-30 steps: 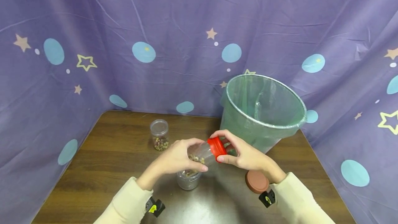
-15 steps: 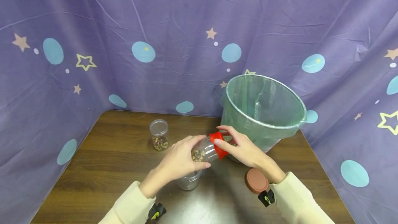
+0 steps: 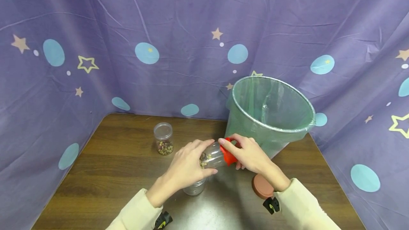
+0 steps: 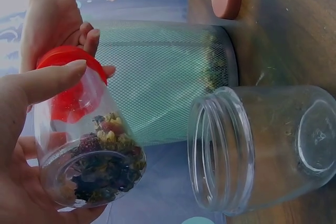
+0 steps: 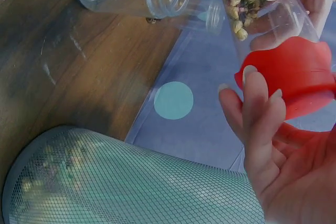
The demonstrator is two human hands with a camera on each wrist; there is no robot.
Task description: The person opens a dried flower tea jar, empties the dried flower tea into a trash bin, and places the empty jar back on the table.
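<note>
In the head view my left hand (image 3: 188, 160) grips a clear jar (image 3: 215, 153), tilted above the table. Dried flowers (image 4: 107, 166) lie in its base end, yellow, reddish and dark in the left wrist view. Over the jar's other end fits a red lid (image 5: 289, 74) with a wavy edge. My right hand (image 3: 249, 154) holds this lid, thumb on top and fingers curled beneath it. Below the left hand an uncapped clear jar (image 4: 278, 150) with a threaded mouth stands on the table, partly hidden by that hand in the head view.
Behind stands another clear jar (image 3: 164, 139), lidded, with dried flowers. A mesh bin (image 3: 236, 125) with a green liner is at the back right, bits showing through its bottom. A brown round lid (image 3: 263, 186) lies under the right forearm. A purple curtain (image 3: 191, 27) encloses the table.
My right thumb has shifted from the lid's lower edge up over its top, the hand turning around the lid. The left hand and jar have moved slightly right.
</note>
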